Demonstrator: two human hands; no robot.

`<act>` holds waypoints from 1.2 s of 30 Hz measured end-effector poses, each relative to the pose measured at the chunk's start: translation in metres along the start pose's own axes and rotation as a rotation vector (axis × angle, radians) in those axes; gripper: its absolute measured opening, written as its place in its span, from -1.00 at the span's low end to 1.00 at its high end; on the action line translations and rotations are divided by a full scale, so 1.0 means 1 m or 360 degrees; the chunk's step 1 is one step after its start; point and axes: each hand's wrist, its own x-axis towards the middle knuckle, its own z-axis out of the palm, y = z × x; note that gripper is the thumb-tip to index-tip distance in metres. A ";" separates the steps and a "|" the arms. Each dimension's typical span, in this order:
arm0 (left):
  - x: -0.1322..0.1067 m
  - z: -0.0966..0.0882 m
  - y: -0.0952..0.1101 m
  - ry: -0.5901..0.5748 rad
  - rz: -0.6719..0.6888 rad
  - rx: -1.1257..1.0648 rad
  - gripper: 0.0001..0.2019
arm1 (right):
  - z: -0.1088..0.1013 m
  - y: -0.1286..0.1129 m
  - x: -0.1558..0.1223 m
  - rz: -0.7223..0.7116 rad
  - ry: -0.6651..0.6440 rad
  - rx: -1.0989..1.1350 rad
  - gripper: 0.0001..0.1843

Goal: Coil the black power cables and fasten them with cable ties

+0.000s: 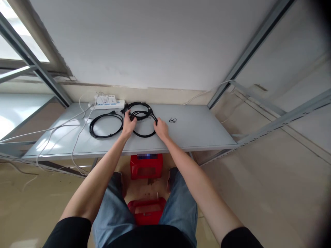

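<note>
A black cable point(144, 136) lies in loops on the grey shelf, with more black coils behind it. My left hand point(128, 123) is closed around the left side of these loops, near a plug end. On the right side, my right hand point(160, 128) grips the same cable, its fingers wrapped round the strands. To the left of my left hand rests a second coiled black cable point(103, 136), with its plug toward the back. A small black twist tie point(172, 120) lies to the right of my right hand.
A white power strip point(117, 104) with white adapters stands at the shelf's back left, and white cords point(82, 129) hang over the front edge. Metal posts point(219, 93) frame the shelf point(196, 134). Beneath it are a red stool point(146, 172) and another red stool point(147, 218) between my legs.
</note>
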 end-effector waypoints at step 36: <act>-0.092 0.021 0.027 -0.0590 0.0687 0.1471 -0.79 | -0.031 0.120 0.011 0.0354 0.0652 0.0329 -0.63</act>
